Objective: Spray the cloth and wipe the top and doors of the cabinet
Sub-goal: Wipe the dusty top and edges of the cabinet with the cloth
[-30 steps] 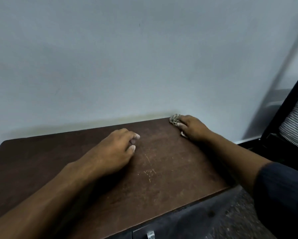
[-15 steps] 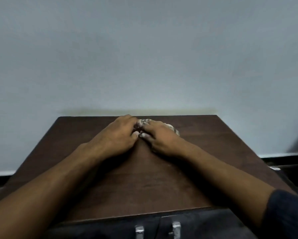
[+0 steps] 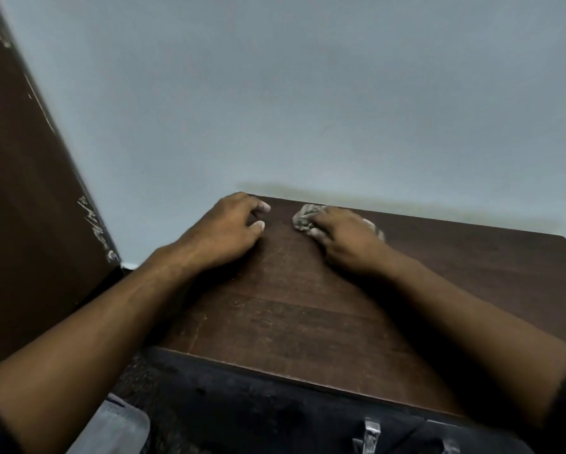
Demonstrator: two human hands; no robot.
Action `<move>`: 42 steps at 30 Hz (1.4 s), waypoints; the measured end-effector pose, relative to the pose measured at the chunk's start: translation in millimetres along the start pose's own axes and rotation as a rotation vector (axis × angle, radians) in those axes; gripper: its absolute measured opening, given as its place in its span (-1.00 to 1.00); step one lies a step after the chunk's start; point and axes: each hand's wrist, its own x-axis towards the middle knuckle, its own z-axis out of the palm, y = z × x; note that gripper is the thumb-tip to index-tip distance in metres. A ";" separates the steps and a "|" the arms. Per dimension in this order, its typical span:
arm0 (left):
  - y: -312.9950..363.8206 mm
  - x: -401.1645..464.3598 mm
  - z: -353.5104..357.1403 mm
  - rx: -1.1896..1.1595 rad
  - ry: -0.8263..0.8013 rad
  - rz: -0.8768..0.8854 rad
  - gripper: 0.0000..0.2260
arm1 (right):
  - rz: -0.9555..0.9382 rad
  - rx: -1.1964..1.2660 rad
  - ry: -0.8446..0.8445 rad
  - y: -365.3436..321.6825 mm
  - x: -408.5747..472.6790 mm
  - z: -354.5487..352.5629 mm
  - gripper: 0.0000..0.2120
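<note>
The cabinet's dark brown wooden top (image 3: 307, 306) fills the middle of the head view, its back edge against the wall. My right hand (image 3: 343, 237) presses a crumpled grey cloth (image 3: 304, 216) onto the top near the back edge; most of the cloth is hidden under the fingers. My left hand (image 3: 229, 231) rests on the top's back left corner with fingers loosely curled and nothing in it. The dark cabinet doors (image 3: 275, 417) show below the front edge, with metal handles (image 3: 370, 434).
A plain pale wall (image 3: 307, 93) rises behind the cabinet. A tall dark brown panel (image 3: 22, 191) with scraped edges stands at the left. A grey object (image 3: 117, 427) lies low at the bottom left beside the cabinet.
My right hand has slid the cloth leftward along the back edge, from the right corner toward the left. The view has swung left, bringing the brown panel into sight. My left hand stays resting.
</note>
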 end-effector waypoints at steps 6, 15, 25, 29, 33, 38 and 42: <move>-39.3 -18.4 -14.3 -0.007 0.071 -0.039 -0.74 | 0.136 -0.081 -0.001 19.3 25.8 -1.0 -0.67; -69.0 -12.7 -25.8 -0.043 0.122 -0.173 -0.73 | -0.011 -0.016 -0.068 -44.7 93.2 37.0 -0.65; -75.8 -36.3 -25.6 -0.047 0.180 -0.183 -0.78 | -0.149 -0.018 -0.096 -109.1 108.5 55.1 -0.65; -78.5 -62.3 -30.4 -0.114 0.221 -0.191 -0.78 | -0.354 0.068 -0.182 -123.2 50.2 38.1 -0.63; -86.4 -91.4 -22.5 -0.207 0.157 -0.227 -0.76 | -0.435 0.112 -0.227 -105.1 1.2 13.9 -0.61; -82.4 -99.1 -22.9 -0.334 0.165 -0.319 -0.75 | -0.152 0.026 -0.149 -110.2 18.4 16.6 -0.62; -75.6 -104.9 -27.0 -0.421 0.209 -0.364 -0.73 | -0.359 0.111 -0.169 -153.3 -12.3 32.0 -0.64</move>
